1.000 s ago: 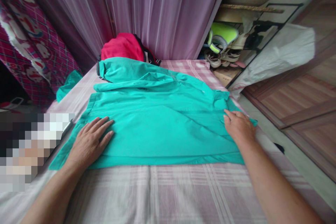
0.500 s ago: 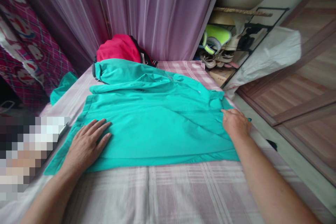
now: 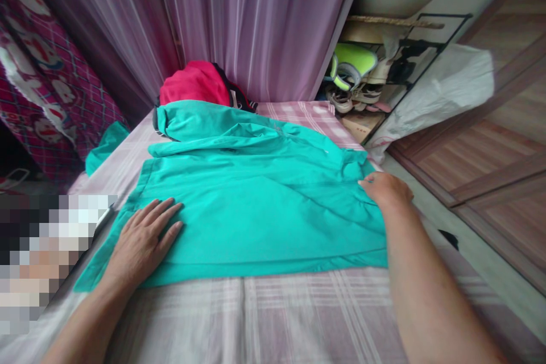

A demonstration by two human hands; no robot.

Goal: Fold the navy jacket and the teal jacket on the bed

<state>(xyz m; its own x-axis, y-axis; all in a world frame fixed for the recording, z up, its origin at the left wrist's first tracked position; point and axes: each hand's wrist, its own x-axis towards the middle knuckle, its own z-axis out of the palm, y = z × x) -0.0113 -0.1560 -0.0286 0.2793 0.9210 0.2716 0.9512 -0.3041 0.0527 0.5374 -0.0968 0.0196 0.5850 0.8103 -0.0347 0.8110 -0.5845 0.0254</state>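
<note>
A turquoise jacket (image 3: 256, 210) lies spread on a pink and white checked cloth (image 3: 264, 318), with one sleeve folded across its far side. My left hand (image 3: 143, 236) rests flat on the jacket's left part, fingers stretched out. At the jacket's right end, my right hand (image 3: 386, 189) pinches the fabric between thumb and fingers; small creases run from that grip. The other fingers of my right hand are partly hidden behind its back.
Behind the jacket sit a red and black item (image 3: 194, 82) and a purple curtain (image 3: 264, 23). A shoe rack (image 3: 443, 45) with shoes and a white plastic bag (image 3: 452, 91) stands back right. A patterned cloth (image 3: 55, 74) hangs at left.
My right hand has turned slightly and shifted a little right, still pinching the fabric. My left hand stays flat on the jacket. The whole view has shifted slightly.
</note>
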